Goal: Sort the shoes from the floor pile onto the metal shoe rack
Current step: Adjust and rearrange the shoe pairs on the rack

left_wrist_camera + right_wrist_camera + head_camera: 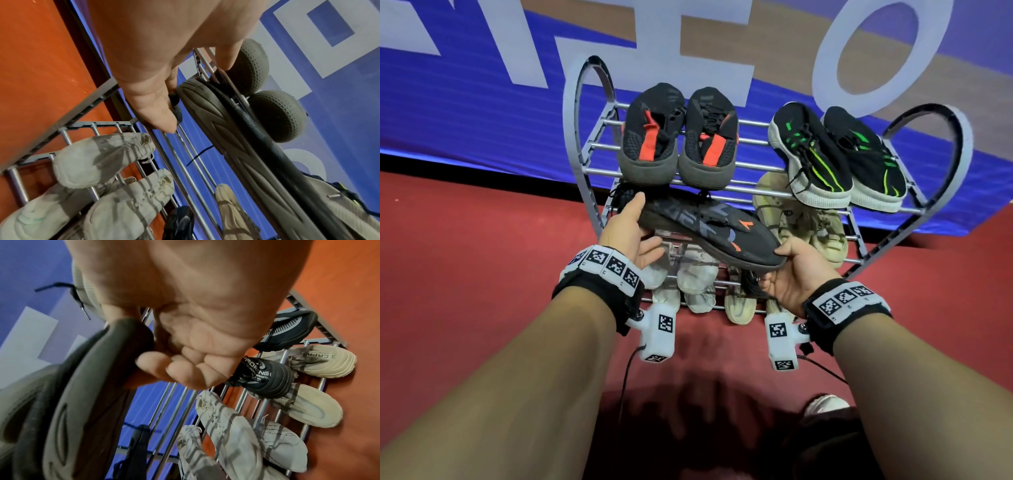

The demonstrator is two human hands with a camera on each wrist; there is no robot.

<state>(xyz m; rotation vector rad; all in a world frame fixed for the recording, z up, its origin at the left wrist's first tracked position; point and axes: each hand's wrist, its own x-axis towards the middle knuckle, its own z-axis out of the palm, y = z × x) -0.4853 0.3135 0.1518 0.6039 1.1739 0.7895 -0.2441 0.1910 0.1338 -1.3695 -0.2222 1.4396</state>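
**Black shoe held at the rack's middle shelf**

Both hands are gripping one black shoe point(709, 229) lying on its side in front of the rack point(599, 144): the left hand point(628, 236) is clasping its one end, the right hand point(796, 274) is pinching the other. Two black pairs are sitting on the top shelf; pale shoes are lying on the lower shelves.
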